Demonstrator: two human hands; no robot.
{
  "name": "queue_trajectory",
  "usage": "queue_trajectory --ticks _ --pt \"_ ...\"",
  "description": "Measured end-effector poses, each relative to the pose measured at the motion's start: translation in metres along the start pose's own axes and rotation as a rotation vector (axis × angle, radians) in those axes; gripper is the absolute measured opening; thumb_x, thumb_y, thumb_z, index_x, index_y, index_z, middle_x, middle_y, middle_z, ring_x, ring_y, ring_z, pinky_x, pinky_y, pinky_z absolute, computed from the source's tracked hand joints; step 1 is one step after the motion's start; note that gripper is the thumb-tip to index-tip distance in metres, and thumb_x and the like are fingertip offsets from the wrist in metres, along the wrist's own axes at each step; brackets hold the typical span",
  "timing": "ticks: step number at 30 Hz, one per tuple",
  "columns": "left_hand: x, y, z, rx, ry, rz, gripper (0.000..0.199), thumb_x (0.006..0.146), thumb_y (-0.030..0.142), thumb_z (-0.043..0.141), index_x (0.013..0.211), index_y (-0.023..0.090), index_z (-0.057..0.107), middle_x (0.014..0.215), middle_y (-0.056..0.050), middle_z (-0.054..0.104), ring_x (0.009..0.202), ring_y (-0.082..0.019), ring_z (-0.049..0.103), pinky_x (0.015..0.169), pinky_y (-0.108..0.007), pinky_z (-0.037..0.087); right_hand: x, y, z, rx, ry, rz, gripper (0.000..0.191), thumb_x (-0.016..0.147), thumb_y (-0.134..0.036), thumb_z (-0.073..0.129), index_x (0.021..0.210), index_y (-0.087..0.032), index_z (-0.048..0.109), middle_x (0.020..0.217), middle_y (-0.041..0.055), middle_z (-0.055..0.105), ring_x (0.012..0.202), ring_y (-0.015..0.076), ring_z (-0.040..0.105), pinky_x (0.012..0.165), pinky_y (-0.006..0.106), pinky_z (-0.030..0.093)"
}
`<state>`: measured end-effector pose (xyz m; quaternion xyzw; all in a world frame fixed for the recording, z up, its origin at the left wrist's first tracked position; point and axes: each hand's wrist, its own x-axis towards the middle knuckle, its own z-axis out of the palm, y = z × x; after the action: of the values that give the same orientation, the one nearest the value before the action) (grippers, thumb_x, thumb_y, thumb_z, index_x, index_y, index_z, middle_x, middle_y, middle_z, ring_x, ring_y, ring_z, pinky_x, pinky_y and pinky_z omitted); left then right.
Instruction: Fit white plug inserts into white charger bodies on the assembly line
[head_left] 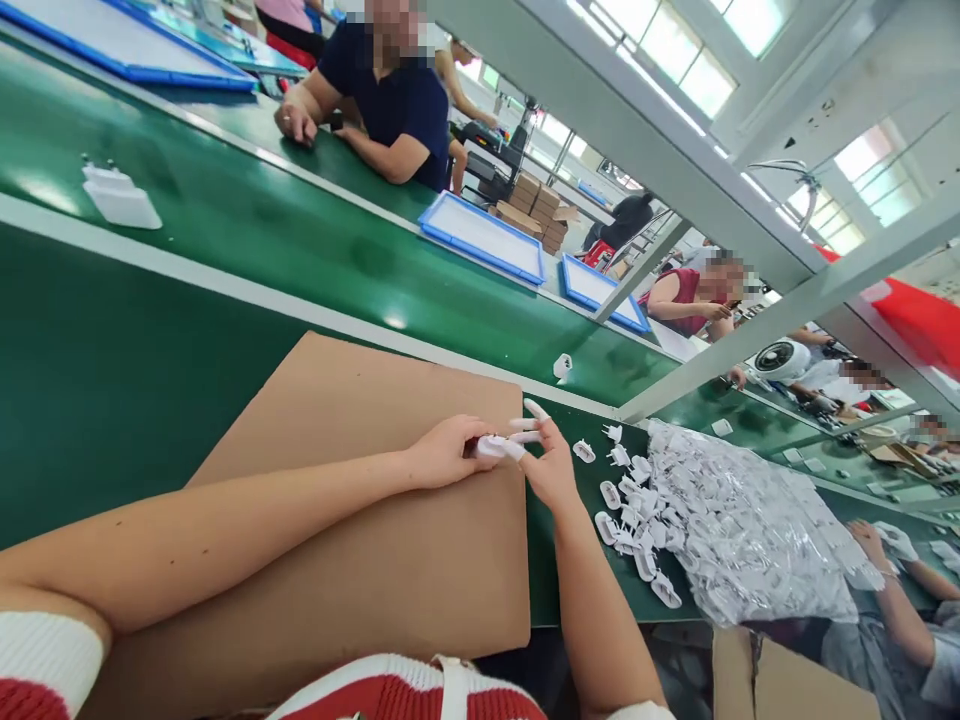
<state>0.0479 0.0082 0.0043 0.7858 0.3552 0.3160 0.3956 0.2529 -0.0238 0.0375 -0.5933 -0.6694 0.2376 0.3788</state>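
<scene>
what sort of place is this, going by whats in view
Most likely a factory assembly line: white plug-like parts lie on a long green strip, a clear bag holds many white pieces, and several people are stationed alongside.

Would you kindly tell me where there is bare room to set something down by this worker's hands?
Free: the green tabletop left of the cardboard, below the pale rail; and the cardboard between rail and left forearm. Crowded: the tabletop right of the right hand, filled by loose white plugs and the bulging clear bag.
</scene>
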Motion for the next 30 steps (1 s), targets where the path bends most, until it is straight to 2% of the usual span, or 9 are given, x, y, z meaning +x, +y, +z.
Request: queue_trajectory --ticks 4,7,10,14,17,20,23,26,30 --pt "0.03 -0.004 -0.015 0.001 0.084 -0.172 0.033 0.073 0.04 0.069 0.099 0.021 0.071 0.1 -0.005 0.073 0.089 -0.025 0.067 0.08 -0.034 0.053 0.0 0.021 -0.042 -0.467 0.25 0.259 0.047 0.088 -0.041 0.06 0.129 -0.018 0.063 0.131 0.0179 0.058 0.117 0.033 0.058 0.101 0.047 0.043" --pt "0.072 -0.014 -0.037 0.113 0.242 -0.323 0.033 0.077 0.034 0.066 0.107 0.023 0.069 0.107 -0.002 0.073 0.096 -0.024 0.068 0.087 -0.032 0.053 0.004 0.034 -0.061 -0.668 0.253 0.528 0.057 0.086 -0.042 0.063 0.132 -0.008 0.06 0.133 0.0278 0.052 0.128 0.0469 0.048 0.103 0.059 0.036" --pt "0.111 -0.03 -0.062 0.211 0.359 -0.434 0.035 0.079 0.027 0.063 0.114 0.022 0.066 0.115 -0.006 0.071 0.106 -0.027 0.065 0.093 -0.035 0.051 0.007 0.043 -0.063 -0.519 0.172 0.56 0.049 0.077 -0.033 0.07 0.119 -0.008 0.067 0.125 0.0261 0.056 0.12 0.0473 0.054 0.101 0.061 0.037" --pt "0.143 -0.044 -0.08 0.3 0.406 -0.582 0.044 0.074 0.022 0.068 0.117 0.018 0.062 0.122 -0.013 0.067 0.118 -0.036 0.059 0.101 -0.045 0.047 0.012 0.052 -0.055 -0.311 0.166 0.489 0.03 0.073 -0.031 0.071 0.101 -0.018 0.071 0.118 0.013 0.063 0.109 0.0306 0.064 0.097 0.042 0.047" --pt "0.153 -0.041 -0.07 0.389 0.548 -0.668 0.067 0.068 0.027 0.076 0.129 0.012 0.053 0.14 -0.023 0.052 0.136 -0.045 0.042 0.11 -0.056 0.037 0.016 0.053 -0.048 -0.06 0.166 0.452 0.042 0.076 -0.035 0.067 0.115 -0.021 0.065 0.116 0.0078 0.066 0.103 0.0223 0.068 0.089 0.034 0.053" --pt "0.161 -0.029 -0.043 0.531 0.778 -0.451 0.078 0.075 0.035 0.072 0.143 0.015 0.039 0.158 -0.02 0.03 0.148 -0.04 0.022 0.119 -0.055 0.024 0.018 0.048 -0.044 0.546 0.105 0.43 0.06 0.064 -0.03 0.077 0.122 -0.022 0.061 0.108 0.0038 0.069 0.103 0.0224 0.07 0.087 0.035 0.055" --pt "0.18 -0.018 -0.01 0.558 0.603 -0.23 0.07 0.084 0.039 0.063 0.146 0.018 0.038 0.158 -0.015 0.033 0.147 -0.034 0.025 0.121 -0.046 0.022 0.018 0.041 -0.042 0.923 0.02 0.438 0.051 0.051 -0.025 0.087 0.097 -0.022 0.067 0.092 0.0008 0.069 0.103 0.0238 0.07 0.088 0.035 0.055" --pt "0.205 -0.014 0.013 0.472 0.365 -0.335 0.075 0.081 0.046 0.069 0.142 0.012 0.043 0.147 -0.022 0.046 0.138 -0.038 0.038 0.114 -0.047 0.032 0.016 0.039 -0.037 0.913 -0.003 0.437 0.038 0.055 -0.035 0.088 0.077 -0.022 0.06 0.075 -0.0007 0.066 0.081 0.0191 0.069 0.066 0.029 0.054" --pt "0.226 -0.012 0.021 0.393 0.286 -0.426 0.044 0.086 0.034 0.062 0.122 0.008 0.059 0.125 -0.026 0.062 0.121 -0.041 0.054 0.098 -0.048 0.046 0.016 0.044 -0.029 0.848 0.013 0.433 0.038 0.057 -0.045 0.085 0.075 -0.021 0.063 0.073 0.0015 0.067 0.059 0.0131 0.056 0.045 0.024 0.039"
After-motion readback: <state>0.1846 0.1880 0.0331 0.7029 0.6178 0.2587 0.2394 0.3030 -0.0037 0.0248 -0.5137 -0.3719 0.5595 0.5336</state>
